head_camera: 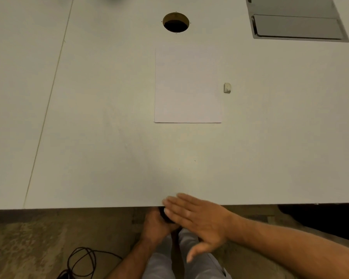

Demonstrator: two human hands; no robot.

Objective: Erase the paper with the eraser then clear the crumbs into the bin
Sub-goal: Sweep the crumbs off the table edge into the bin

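A white sheet of paper (187, 85) lies flat in the middle of the white table (89, 137). Just right of it sits a small white eraser (227, 88) with grey smudges, untouched. My right hand (197, 220) is flat with straight fingers at the table's near edge, its fingertips over the rim. Below that edge my left hand (156, 225) curls round a small dark container (165, 215), held right under the rim and mostly hidden by my right hand. A few tiny dark specks (194, 161) lie on the table between the paper and my hands.
A round cable hole (176, 22) opens in the table beyond the paper. At the back right there is a grey metal flap panel (296, 27). A table seam (48, 109) runs down the left side. A black cable (81, 262) is coiled on the floor by my legs.
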